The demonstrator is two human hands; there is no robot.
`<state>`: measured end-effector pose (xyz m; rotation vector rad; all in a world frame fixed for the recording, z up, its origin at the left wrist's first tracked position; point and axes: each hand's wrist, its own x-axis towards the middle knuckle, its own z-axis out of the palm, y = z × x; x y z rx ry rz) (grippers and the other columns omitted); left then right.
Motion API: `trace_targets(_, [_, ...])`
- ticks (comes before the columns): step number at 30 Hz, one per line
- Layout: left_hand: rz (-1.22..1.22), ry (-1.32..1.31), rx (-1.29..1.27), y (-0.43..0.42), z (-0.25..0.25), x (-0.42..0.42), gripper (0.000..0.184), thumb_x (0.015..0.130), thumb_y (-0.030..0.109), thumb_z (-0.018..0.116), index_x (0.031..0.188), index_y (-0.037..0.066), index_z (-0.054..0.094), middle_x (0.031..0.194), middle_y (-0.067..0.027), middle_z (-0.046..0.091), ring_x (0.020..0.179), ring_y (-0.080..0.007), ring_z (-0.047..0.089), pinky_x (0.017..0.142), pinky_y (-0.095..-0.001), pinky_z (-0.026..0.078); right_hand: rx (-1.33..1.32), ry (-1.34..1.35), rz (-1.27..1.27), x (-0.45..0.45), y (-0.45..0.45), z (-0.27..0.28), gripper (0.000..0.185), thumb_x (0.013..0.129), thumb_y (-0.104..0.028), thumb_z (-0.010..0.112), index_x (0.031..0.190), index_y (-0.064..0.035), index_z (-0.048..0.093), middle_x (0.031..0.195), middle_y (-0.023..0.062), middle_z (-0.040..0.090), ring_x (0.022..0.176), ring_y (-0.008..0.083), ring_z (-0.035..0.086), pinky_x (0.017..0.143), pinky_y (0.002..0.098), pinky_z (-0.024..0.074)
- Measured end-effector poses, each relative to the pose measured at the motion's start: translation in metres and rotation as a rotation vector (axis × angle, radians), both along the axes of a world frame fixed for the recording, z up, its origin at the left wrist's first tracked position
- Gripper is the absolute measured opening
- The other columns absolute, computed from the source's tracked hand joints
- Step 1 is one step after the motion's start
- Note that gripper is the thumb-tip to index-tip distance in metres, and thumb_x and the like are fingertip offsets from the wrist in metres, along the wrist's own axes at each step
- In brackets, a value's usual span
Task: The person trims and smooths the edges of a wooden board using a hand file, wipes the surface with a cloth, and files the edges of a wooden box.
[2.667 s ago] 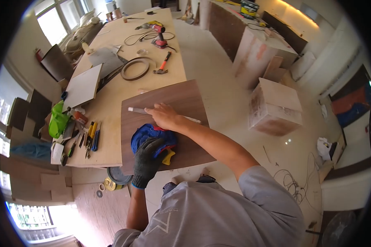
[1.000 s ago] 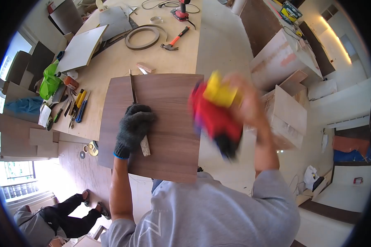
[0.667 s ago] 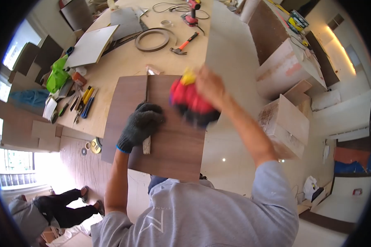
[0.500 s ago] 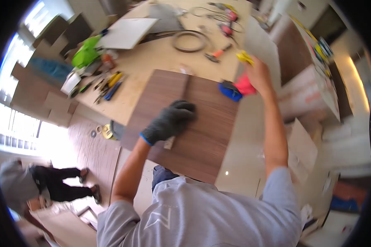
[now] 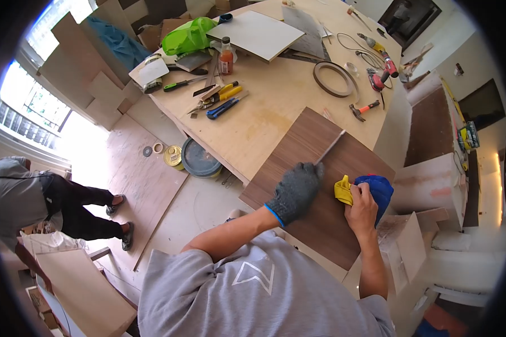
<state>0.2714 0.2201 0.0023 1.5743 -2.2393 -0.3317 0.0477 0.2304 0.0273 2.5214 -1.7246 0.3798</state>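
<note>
A brown wood-grain panel (image 5: 337,224) lies on the near corner of the plywood table (image 5: 253,137), overhanging its edge. My left hand (image 5: 298,191), in a dark grey glove with a blue cuff, is closed over a thin light-tipped bar (image 5: 333,147) that crosses the panel. My bare right hand (image 5: 362,213) grips a bundled cloth at the panel's right side. The cloth has a yellow part (image 5: 343,191) and a blue part (image 5: 378,194). The lower end of the bar is hidden under the glove.
Cutters and knives (image 5: 222,101), a sauce bottle (image 5: 226,56), a white board (image 5: 257,35), an edging roll (image 5: 333,78), a hammer (image 5: 364,110) and a red drill (image 5: 388,67) are on the table. A lidded bucket (image 5: 201,158) stands below. Another person (image 5: 67,205) stands at left.
The bar, first under my right hand, came under my gloved left hand. My right hand lifted the cloth, moved it through the air and brought it to the panel's right side. The view has turned left.
</note>
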Motion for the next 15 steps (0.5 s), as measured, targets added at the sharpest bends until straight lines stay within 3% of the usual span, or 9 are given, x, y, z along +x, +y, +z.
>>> trace_targets(3, [0.018, 0.222, -0.152, -0.026, -0.016, 0.055, 0.038, 0.085, 0.007, 0.054, 0.123, 0.0, 0.054, 0.103, -0.0195, 0.06, 0.096, -0.0369, 0.06, 0.083, -0.048, 0.051, -0.02, 0.03, -0.038, 0.01, 0.003, -0.003, 0.035, 0.075, 0.0, 0.068, 0.109, -0.0041, 0.062, 0.107, 0.0133, 0.056, 0.095, 0.0374, 0.062, 0.077, 0.0455, 0.0527])
trace_targets(4, [0.08, 0.191, -0.091, -0.04, -0.022, 0.078, 0.043, 0.084, 0.004, 0.054, 0.128, 0.003, 0.054, 0.109, -0.0206, 0.06, 0.099, -0.039, 0.06, 0.085, -0.0492, 0.05, -0.031, 0.025, -0.065, 0.009, 0.003, -0.004, 0.035, 0.075, -0.001, 0.068, 0.11, -0.004, 0.062, 0.107, 0.0135, 0.056, 0.095, 0.0375, 0.062, 0.077, 0.0456, 0.0528])
trace_targets(6, [0.145, 0.41, -0.231, -0.073, -0.06, 0.133, 0.042, 0.081, 0.0, 0.054, 0.122, 0.003, 0.063, 0.108, -0.0229, 0.064, 0.1, -0.041, 0.06, 0.086, -0.0492, 0.05, -0.093, 0.079, -0.112, 0.016, 0.005, -0.01, 0.03, 0.079, -0.006, 0.067, 0.108, -0.0038, 0.062, 0.102, 0.0145, 0.055, 0.091, 0.0354, 0.063, 0.074, 0.0445, 0.0545])
trace_targets(7, [0.164, 0.442, -0.235, -0.091, -0.078, 0.154, 0.038, 0.08, -0.002, 0.054, 0.116, 0.003, 0.066, 0.102, -0.0229, 0.064, 0.094, -0.0424, 0.061, 0.084, -0.0489, 0.051, -0.101, 0.087, -0.16, 0.025, 0.008, -0.012, 0.027, 0.08, -0.007, 0.065, 0.107, -0.0035, 0.062, 0.101, 0.0149, 0.055, 0.09, 0.0357, 0.063, 0.072, 0.0449, 0.0549])
trace_targets(8, [0.194, 0.472, -0.077, -0.102, -0.093, 0.169, 0.039, 0.08, -0.003, 0.055, 0.117, 0.003, 0.066, 0.103, -0.0237, 0.064, 0.093, -0.0433, 0.062, 0.083, -0.0485, 0.051, -0.074, 0.074, -0.165, 0.033, 0.009, -0.015, 0.022, 0.083, -0.007, 0.061, 0.104, -0.0031, 0.062, 0.099, 0.0151, 0.055, 0.086, 0.0348, 0.063, 0.068, 0.0445, 0.0559])
trace_targets(9, [0.157, 0.4, -0.131, -0.111, -0.115, 0.18, 0.038, 0.081, -0.001, 0.057, 0.117, 0.005, 0.066, 0.105, -0.0238, 0.065, 0.096, -0.043, 0.063, 0.084, -0.0473, 0.052, -0.018, 0.057, -0.152, 0.05, 0.016, -0.019, 0.026, 0.084, -0.006, 0.059, 0.109, -0.0029, 0.063, 0.098, 0.0142, 0.055, 0.083, 0.0318, 0.063, 0.065, 0.0426, 0.0564])
trace_targets(11, [0.118, 0.333, -0.067, -0.119, -0.145, 0.185, 0.037, 0.082, 0.002, 0.059, 0.119, 0.007, 0.066, 0.109, -0.0237, 0.065, 0.101, -0.0422, 0.063, 0.087, -0.0477, 0.052, 0.001, -0.068, 0.072, 0.092, 0.035, -0.036, 0.029, 0.087, -0.008, 0.059, 0.114, -0.0015, 0.065, 0.093, 0.0138, 0.057, 0.079, 0.0273, 0.063, 0.062, 0.0385, 0.0561])
trace_targets(13, [0.103, 0.328, -0.033, -0.119, -0.165, 0.177, 0.037, 0.083, 0.004, 0.06, 0.119, 0.008, 0.066, 0.111, -0.0237, 0.064, 0.103, -0.0421, 0.063, 0.088, -0.0482, 0.052, -0.101, -0.109, 0.41, 0.129, 0.041, -0.043, 0.028, 0.088, -0.014, 0.057, 0.111, -0.0015, 0.068, 0.092, 0.0143, 0.056, 0.082, 0.0263, 0.064, 0.07, 0.0368, 0.0549])
trace_targets(15, [0.109, 0.313, 0.019, -0.118, -0.177, 0.17, 0.036, 0.084, 0.005, 0.061, 0.12, 0.008, 0.065, 0.112, -0.0235, 0.064, 0.104, -0.0423, 0.062, 0.09, -0.0485, 0.051, -0.045, -0.15, 0.452, 0.135, 0.02, -0.04, 0.031, 0.085, -0.013, 0.057, 0.113, -0.005, 0.07, 0.095, 0.0123, 0.056, 0.086, 0.029, 0.06, 0.075, 0.0413, 0.0501])
